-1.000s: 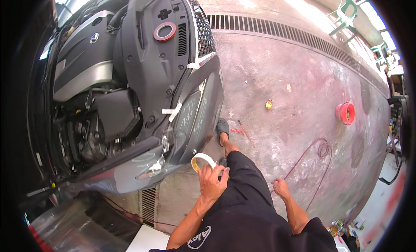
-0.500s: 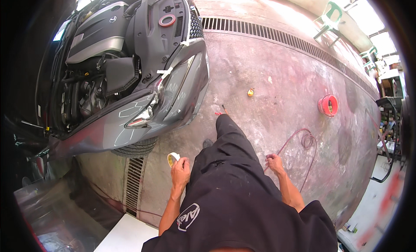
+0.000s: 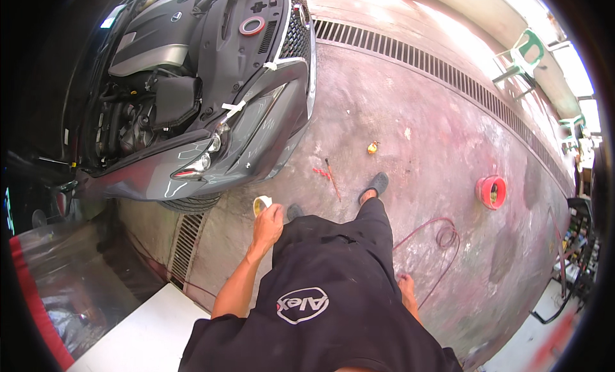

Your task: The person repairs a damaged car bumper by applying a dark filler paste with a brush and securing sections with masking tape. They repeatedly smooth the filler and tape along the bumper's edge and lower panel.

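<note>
A roll of masking tape (image 3: 258, 206), pale with a yellowish inside, is gripped at its edge by my left hand (image 3: 267, 227), out in front of my left side. My right hand (image 3: 406, 289) hangs low by my right hip, partly covered by my dark shirt; its fingers look curled, and whatever they might hold is hidden. A grey car (image 3: 250, 141) with its engine bay exposed stands ahead on the left. White tape strips (image 3: 234, 107) stick to it near the headlight (image 3: 204, 159). Another tape roll (image 3: 252, 26), with a reddish ring, lies on its front panel.
A thin stick-like tool (image 3: 334, 180) and a small yellow item (image 3: 373, 148) lie on the floor ahead. A red bucket (image 3: 491, 193) and a coiled hose (image 3: 445, 236) are to the right. Green chairs (image 3: 526, 55) stand beyond the floor grate (image 3: 410, 52). Plastic sheeting (image 3: 90, 295) is at left.
My right foot has come forward into view. The left hand, still with the tape roll, has risen slightly; the right hand has swung back toward my hip. The car sits a little differently in view.
</note>
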Demonstrator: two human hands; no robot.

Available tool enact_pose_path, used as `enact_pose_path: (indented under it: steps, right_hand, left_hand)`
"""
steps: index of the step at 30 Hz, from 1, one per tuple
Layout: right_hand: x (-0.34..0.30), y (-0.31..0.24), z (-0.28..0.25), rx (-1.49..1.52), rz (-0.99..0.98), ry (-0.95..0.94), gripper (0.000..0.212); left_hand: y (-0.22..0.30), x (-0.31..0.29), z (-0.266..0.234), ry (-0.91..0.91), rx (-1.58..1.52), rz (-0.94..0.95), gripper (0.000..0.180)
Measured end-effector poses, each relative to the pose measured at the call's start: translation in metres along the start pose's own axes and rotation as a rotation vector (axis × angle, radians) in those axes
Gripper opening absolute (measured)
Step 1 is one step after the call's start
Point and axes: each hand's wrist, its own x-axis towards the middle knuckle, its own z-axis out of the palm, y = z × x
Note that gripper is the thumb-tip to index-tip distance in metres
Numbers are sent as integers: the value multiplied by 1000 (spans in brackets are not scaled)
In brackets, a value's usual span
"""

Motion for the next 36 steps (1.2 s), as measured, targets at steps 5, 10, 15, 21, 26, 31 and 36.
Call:
enact_pose_path:
  steps: [5, 10, 15, 21, 26, 31, 36]
  right_hand:
    - [39, -6, -72, 29, 74, 53, 28]
    - [86, -77, -162, -31, -30, 57, 29]
    - [148, -153, -239, 121, -98, 244, 32]
    - [182, -242, -260, 265, -271, 168, 38]
    - [177, -327, -229, -55, -382, 213, 37]
    - [196, -430, -179, -132, -471, 182, 33]
    - [247, -535, -147, -159, -454, 120, 30]
  left_hand:
    - [96, 70, 58, -1, -10, 86, 31]
    - [165, 102, 100, 120, -20, 19, 32]
    - [196, 106, 125, 155, -8, -37, 32]
    - [191, 127, 158, 207, -20, -135, 33]
    - [216, 193, 169, 196, -61, -147, 35]
    - [229, 299, 166, 245, -76, -136, 35]
    - [240, 414, 143, 276, -104, -108, 34]
